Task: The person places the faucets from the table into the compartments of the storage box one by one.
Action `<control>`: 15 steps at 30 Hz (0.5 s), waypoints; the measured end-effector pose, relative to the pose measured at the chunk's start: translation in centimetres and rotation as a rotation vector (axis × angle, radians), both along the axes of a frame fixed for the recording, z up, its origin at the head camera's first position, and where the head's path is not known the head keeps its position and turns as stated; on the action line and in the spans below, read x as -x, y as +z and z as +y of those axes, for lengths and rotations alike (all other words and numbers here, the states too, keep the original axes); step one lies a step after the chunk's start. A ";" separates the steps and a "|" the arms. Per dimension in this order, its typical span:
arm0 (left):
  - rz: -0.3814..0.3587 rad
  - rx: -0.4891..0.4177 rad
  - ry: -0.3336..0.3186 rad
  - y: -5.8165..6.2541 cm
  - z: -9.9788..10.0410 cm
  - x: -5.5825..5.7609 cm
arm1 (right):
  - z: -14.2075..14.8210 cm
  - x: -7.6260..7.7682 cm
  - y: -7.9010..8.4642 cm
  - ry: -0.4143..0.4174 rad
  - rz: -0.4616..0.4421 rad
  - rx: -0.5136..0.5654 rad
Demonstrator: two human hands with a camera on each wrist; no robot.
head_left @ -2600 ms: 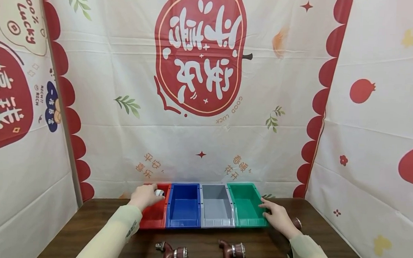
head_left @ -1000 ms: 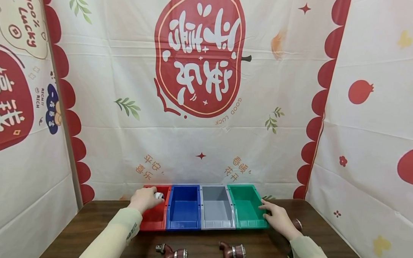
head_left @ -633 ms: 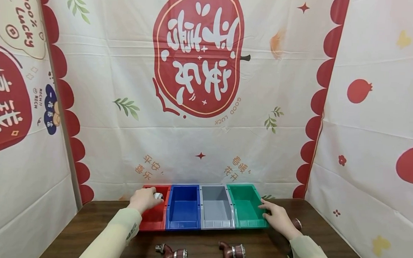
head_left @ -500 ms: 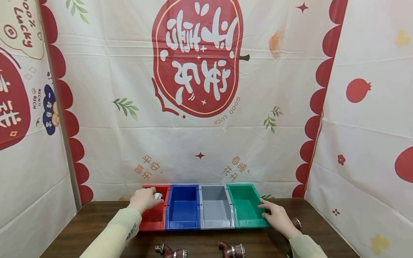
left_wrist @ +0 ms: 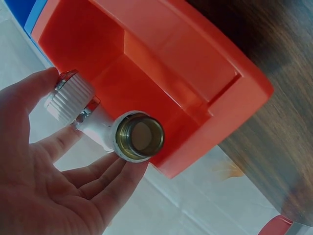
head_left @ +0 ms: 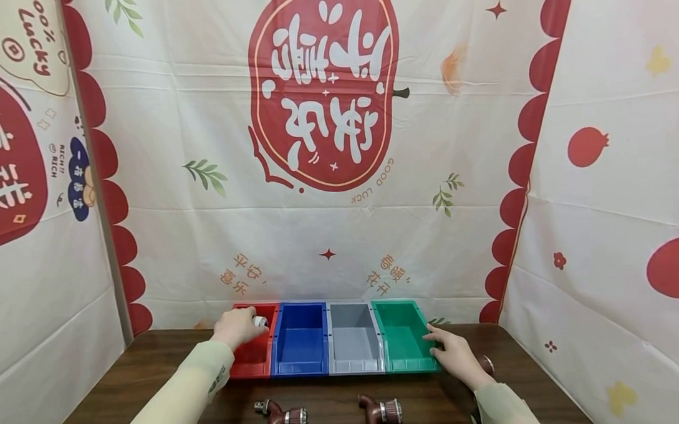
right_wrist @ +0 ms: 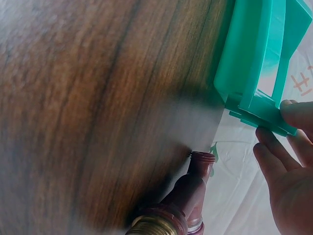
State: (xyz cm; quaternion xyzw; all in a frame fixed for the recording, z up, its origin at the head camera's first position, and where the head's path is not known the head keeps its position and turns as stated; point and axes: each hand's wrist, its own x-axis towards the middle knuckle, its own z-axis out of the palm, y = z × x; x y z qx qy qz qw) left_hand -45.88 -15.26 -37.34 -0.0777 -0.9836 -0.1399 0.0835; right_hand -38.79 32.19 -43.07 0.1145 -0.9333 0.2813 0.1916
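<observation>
My left hand (head_left: 234, 327) is over the red bin (head_left: 253, 359), holding a white angle valve (left_wrist: 100, 128) between thumb and fingers. In the left wrist view its ribbed white knob (left_wrist: 70, 99) sits by the thumb, and its round threaded brass opening (left_wrist: 142, 137) faces the camera. Most of the valve is hidden behind the hand in the head view. At the other end of the row, my right hand (head_left: 457, 355) pinches the right rim of the green bin (right_wrist: 247, 93), thumb on one side and fingers on the other.
Between these bins stand a blue bin (head_left: 300, 368) and a grey bin (head_left: 356, 367). Two brown valves (head_left: 284, 417) lie in front on the wooden table (head_left: 143, 373). Another brown valve (right_wrist: 188, 193) lies beside the right hand. Printed cloth walls (head_left: 282, 235) enclose the table.
Both hands keep their holds in nearly the same place. The white valve has tilted and lowered slightly since the oldest frame. The head view shifts a little.
</observation>
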 end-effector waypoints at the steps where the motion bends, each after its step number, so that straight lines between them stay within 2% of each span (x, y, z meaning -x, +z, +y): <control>1: -0.001 0.002 0.003 0.0 0.0 0.0 | 0.0 0.0 0.0 0.001 0.000 -0.001; 15: -0.018 0.009 0.013 -0.3 0.0 0.3 | 0.1 0.1 -0.1 0.000 -0.003 0.012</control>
